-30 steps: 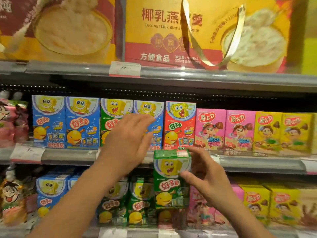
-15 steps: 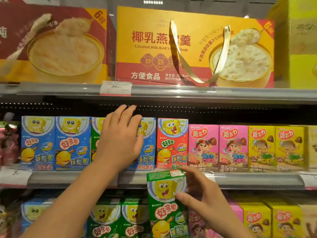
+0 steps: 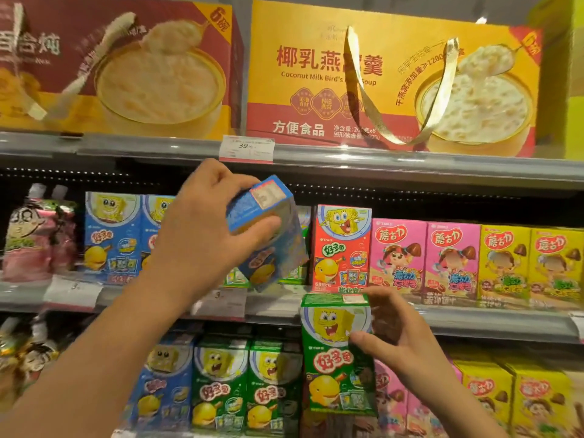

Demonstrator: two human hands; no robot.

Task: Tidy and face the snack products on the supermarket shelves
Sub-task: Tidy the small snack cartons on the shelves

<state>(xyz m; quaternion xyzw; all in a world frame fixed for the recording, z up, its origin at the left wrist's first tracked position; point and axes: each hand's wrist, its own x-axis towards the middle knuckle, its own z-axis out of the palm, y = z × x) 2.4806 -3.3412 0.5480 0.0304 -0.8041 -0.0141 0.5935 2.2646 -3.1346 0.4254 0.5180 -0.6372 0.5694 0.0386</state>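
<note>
My left hand [image 3: 208,229] grips a blue snack box [image 3: 271,235] by its top, tilted and lifted out in front of the middle shelf. A green box [image 3: 297,273] shows partly in the gap behind it, next to a red box [image 3: 343,248]. Two blue boxes [image 3: 110,238] stand to the left. My right hand [image 3: 401,336] holds an upright green snack box [image 3: 335,358] in front of the lower shelf, thumb on its face.
Pink boxes [image 3: 423,257] and yellow boxes [image 3: 531,263] fill the middle shelf's right side. The lower shelf holds blue, green [image 3: 246,390], pink and yellow boxes. Large gift boxes [image 3: 392,77] sit on the top shelf [image 3: 347,159]. Pouches [image 3: 34,238] hang at far left.
My left hand took hold of the blue box on the middle shelf and pulled it out, tilting it. My right hand still holds the green box.
</note>
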